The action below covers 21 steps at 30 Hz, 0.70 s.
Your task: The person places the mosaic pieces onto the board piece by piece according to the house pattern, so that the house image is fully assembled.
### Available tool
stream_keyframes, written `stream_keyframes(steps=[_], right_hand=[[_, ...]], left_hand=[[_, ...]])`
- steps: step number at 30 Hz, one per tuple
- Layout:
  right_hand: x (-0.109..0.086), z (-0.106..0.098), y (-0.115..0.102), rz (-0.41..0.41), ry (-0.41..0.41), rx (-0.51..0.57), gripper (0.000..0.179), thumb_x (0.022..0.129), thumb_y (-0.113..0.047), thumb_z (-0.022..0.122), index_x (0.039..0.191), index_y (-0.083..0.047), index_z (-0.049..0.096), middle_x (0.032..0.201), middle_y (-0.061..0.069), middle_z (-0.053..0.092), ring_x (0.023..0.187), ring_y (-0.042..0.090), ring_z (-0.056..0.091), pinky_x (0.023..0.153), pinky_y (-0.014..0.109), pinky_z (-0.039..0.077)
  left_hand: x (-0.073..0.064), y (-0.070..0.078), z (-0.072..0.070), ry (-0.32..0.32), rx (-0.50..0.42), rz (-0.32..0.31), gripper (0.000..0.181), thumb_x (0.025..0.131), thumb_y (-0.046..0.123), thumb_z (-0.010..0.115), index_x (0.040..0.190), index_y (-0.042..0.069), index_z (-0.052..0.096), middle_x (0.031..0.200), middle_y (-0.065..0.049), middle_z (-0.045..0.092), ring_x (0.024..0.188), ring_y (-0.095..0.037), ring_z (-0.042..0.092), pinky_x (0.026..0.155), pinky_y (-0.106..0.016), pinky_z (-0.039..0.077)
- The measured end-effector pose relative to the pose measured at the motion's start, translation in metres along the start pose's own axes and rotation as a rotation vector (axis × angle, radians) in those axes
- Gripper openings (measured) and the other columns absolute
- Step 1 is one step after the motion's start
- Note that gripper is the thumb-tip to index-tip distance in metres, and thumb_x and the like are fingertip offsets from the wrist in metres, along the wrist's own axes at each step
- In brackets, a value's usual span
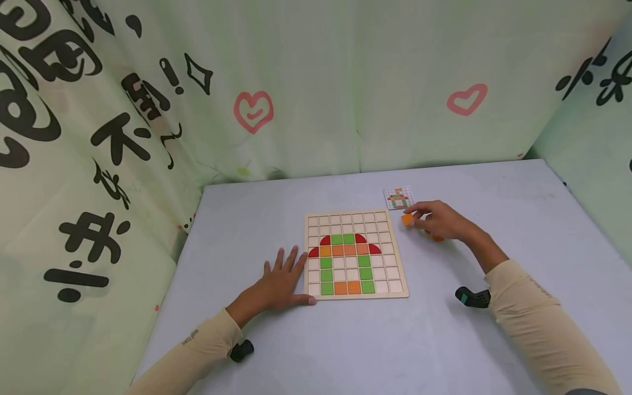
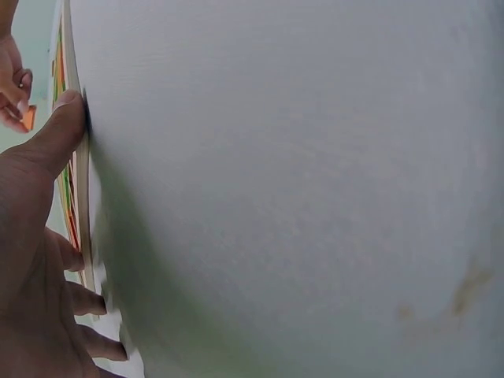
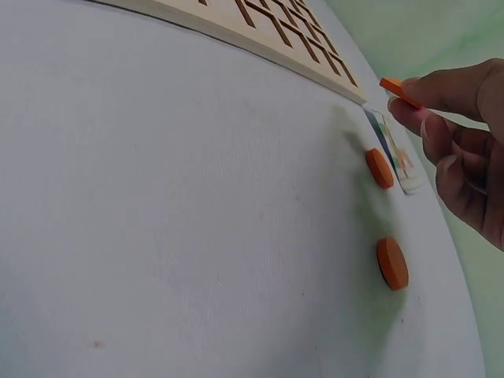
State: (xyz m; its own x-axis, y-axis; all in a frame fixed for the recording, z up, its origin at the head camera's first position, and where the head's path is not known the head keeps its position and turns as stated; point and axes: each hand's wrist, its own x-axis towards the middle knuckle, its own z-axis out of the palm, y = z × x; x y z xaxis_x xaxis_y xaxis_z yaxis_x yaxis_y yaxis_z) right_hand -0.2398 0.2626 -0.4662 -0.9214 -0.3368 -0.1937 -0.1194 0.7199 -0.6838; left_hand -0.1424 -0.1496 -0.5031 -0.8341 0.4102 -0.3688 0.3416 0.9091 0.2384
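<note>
Your right hand (image 1: 441,220) pinches a flat orange tile (image 1: 407,220) just right of the wooden grid board (image 1: 400,274); your left hand (image 1: 281,280) lies flat against the board's left edge.

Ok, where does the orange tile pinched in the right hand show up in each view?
Head: orange tile at the right hand's fingertips, right of the board, below the card.
Left wrist: small, top left corner, beyond the left hand.
Right wrist: upper right, pinched edge-on.
Shared landmark: the board's edge, seen in all three.
</note>
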Motion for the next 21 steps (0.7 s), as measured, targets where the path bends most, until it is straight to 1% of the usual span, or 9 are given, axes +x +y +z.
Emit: stream_keyframes(steps=[2, 6, 9, 14, 21], right_hand=[[0.002, 0.003, -0.004, -0.005, -0.014, 0.039, 0.035, 0.094, -0.003, 0.063, 0.129, 0.000, 0.063, 0.105, 0.017, 0.063, 0.070, 0.021, 0.057, 0.057, 0.028, 0.047], [0.006, 0.011, -0.012, -0.021, -0.033, 0.097, 0.035, 0.093, -0.002, 0.066, 0.128, 0.001, 0.064, 0.103, 0.016, 0.062, 0.073, 0.021, 0.057, 0.060, 0.028, 0.049], [0.009, 0.017, -0.018, -0.029, -0.049, 0.135, 0.035, 0.092, -0.005, 0.069, 0.126, 0.000, 0.064, 0.101, 0.014, 0.062, 0.074, 0.021, 0.057, 0.061, 0.028, 0.050], [0.017, 0.029, -0.026, -0.049, -0.052, 0.153, 0.034, 0.091, -0.010, 0.073, 0.123, -0.002, 0.066, 0.098, 0.011, 0.061, 0.073, 0.019, 0.056, 0.060, 0.027, 0.051], [0.028, 0.046, -0.037, -0.074, -0.024, 0.157, 0.030, 0.090, -0.013, 0.075, 0.119, -0.005, 0.068, 0.095, 0.010, 0.063, 0.077, 0.021, 0.057, 0.061, 0.028, 0.051]], left_hand=[[0.001, 0.000, 0.001, 0.003, 0.005, -0.001, 0.113, 0.080, 0.074, 0.065, 0.163, 0.019, 0.012, 0.170, -0.013, 0.006, 0.154, -0.048, 0.003, 0.112, -0.075, 0.018], [0.001, 0.000, 0.001, 0.007, 0.008, -0.004, 0.112, 0.080, 0.074, 0.065, 0.163, 0.019, 0.012, 0.170, -0.013, 0.006, 0.154, -0.048, 0.003, 0.112, -0.075, 0.018], [0.000, 0.000, 0.001, 0.010, 0.005, -0.006, 0.113, 0.080, 0.074, 0.065, 0.163, 0.019, 0.013, 0.170, -0.013, 0.007, 0.154, -0.048, 0.004, 0.112, -0.075, 0.018], [-0.001, 0.001, 0.000, 0.016, 0.005, -0.004, 0.112, 0.080, 0.073, 0.066, 0.163, 0.018, 0.015, 0.170, -0.014, 0.008, 0.153, -0.049, 0.005, 0.111, -0.076, 0.018], [-0.001, 0.001, 0.000, 0.009, -0.002, -0.013, 0.112, 0.080, 0.073, 0.066, 0.163, 0.019, 0.014, 0.170, -0.013, 0.007, 0.154, -0.048, 0.003, 0.112, -0.075, 0.017]])
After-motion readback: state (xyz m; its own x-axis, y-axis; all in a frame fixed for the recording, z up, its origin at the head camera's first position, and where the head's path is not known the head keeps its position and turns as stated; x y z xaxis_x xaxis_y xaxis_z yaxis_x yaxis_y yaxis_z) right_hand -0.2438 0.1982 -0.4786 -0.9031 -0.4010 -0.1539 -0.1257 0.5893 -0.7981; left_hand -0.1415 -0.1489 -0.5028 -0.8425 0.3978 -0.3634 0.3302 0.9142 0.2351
